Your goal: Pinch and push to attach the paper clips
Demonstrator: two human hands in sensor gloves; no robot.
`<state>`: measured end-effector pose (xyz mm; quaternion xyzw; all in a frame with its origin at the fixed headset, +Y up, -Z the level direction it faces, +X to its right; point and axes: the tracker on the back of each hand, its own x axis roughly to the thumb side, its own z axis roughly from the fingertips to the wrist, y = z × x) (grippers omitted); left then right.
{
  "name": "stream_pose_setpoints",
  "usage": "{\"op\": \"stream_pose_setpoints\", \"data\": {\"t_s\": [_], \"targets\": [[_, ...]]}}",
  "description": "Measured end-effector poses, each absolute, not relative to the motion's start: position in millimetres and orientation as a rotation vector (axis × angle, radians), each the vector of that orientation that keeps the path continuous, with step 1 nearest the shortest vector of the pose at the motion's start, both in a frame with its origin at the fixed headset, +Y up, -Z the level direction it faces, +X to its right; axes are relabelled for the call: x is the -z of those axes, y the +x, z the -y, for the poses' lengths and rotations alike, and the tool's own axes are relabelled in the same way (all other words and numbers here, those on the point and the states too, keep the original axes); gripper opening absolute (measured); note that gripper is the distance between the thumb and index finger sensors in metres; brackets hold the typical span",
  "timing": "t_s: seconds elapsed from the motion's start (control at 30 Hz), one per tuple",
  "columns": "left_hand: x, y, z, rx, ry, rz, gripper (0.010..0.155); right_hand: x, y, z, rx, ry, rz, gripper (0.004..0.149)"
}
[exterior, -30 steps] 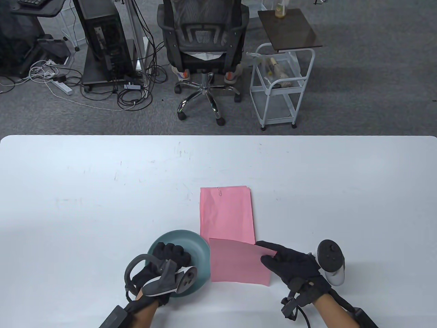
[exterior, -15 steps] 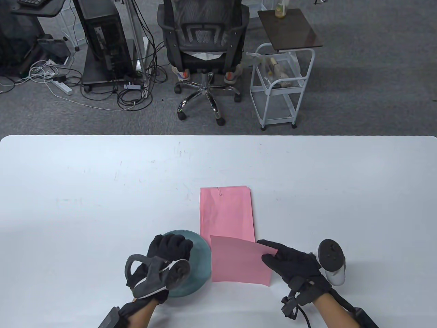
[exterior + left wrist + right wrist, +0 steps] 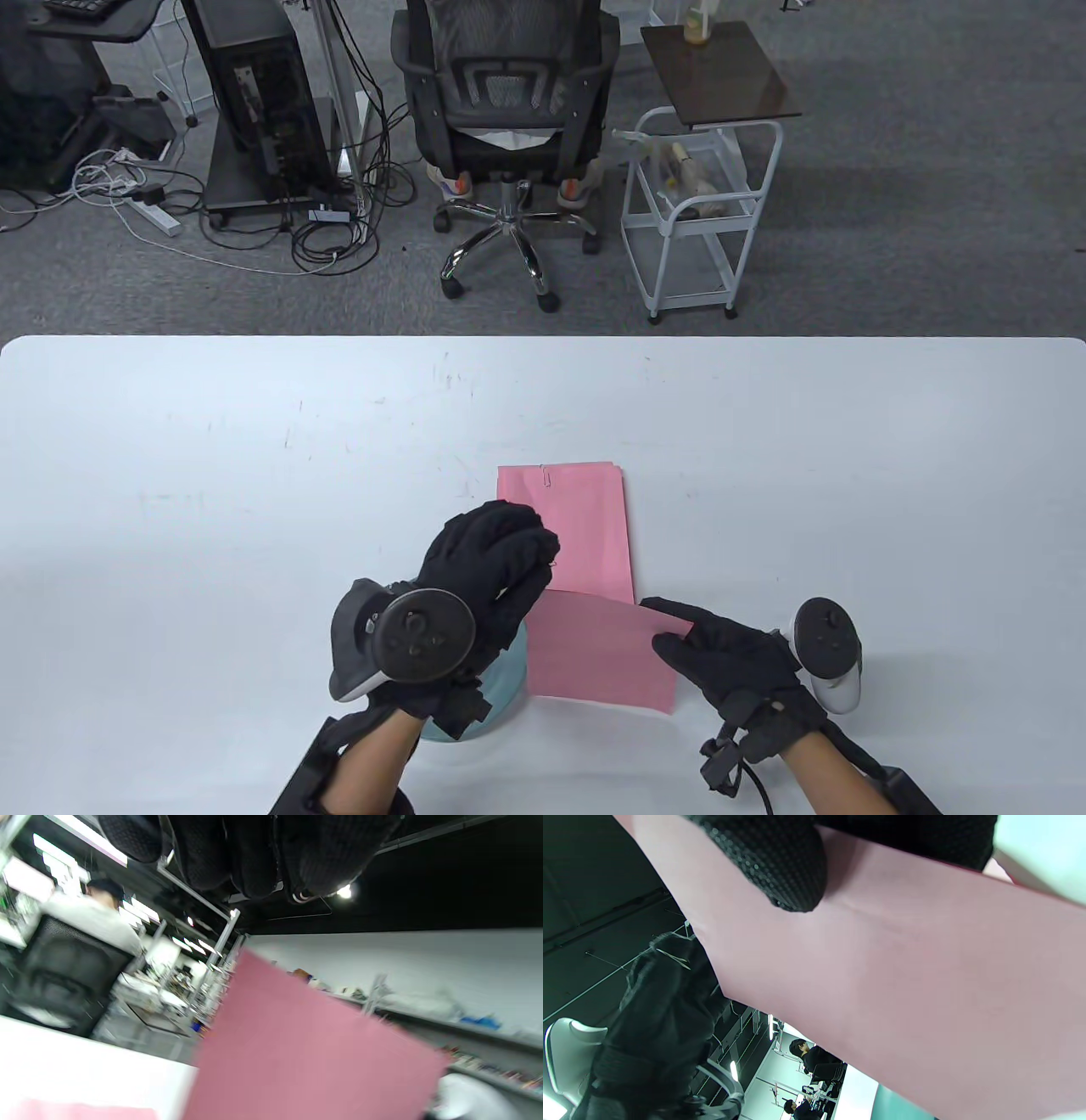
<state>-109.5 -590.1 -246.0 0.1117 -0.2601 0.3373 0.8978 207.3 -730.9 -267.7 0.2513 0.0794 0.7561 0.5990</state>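
A pink paper stack [image 3: 577, 526] lies mid-table with a paper clip [image 3: 547, 476] on its far edge. My right hand [image 3: 670, 632] pinches the right corner of a loose pink sheet [image 3: 594, 654] and holds it tilted off the table; its thumb [image 3: 780, 861] presses on the sheet [image 3: 903, 984]. My left hand [image 3: 543, 552] is raised over the stack's left edge, fingers curled, pinching a small wire paper clip [image 3: 672, 957]. The sheet [image 3: 305, 1052] fills the left wrist view below the fingers [image 3: 254, 853]. A teal bowl [image 3: 505, 679] sits mostly hidden under my left wrist.
The white table [image 3: 212, 475] stretches wide to both sides. Beyond its far edge stand an office chair [image 3: 505, 93], a white cart [image 3: 691, 212] and a computer tower [image 3: 254, 102] with cables on the floor.
My left hand has risen out of the bowl and moved forward and right, toward the sheet's left edge. My right hand still holds the sheet, nearly unmoved.
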Motion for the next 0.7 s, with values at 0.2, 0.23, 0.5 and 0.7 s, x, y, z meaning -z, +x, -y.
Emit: {"op": "stream_pose_setpoints", "data": {"t_s": [0.2,0.23,0.5,0.7], "targets": [[263.5,-109.6,607.2,-0.869,0.101,0.57,0.038,267.0,206.5,731.4,-1.749,0.578,-0.192,0.041],[265.2,-109.6,612.1,-0.873,0.078,0.567,0.038,266.9,206.1,731.6,-1.749,0.577,-0.193,0.041],[268.4,-111.2,621.7,-0.911,0.043,0.552,0.038,265.6,204.3,732.2,-1.756,0.574,-0.191,0.042],[267.3,-105.2,625.3,-0.899,0.023,0.56,0.038,265.1,204.3,732.2,-1.763,0.573,-0.184,0.041]]}}
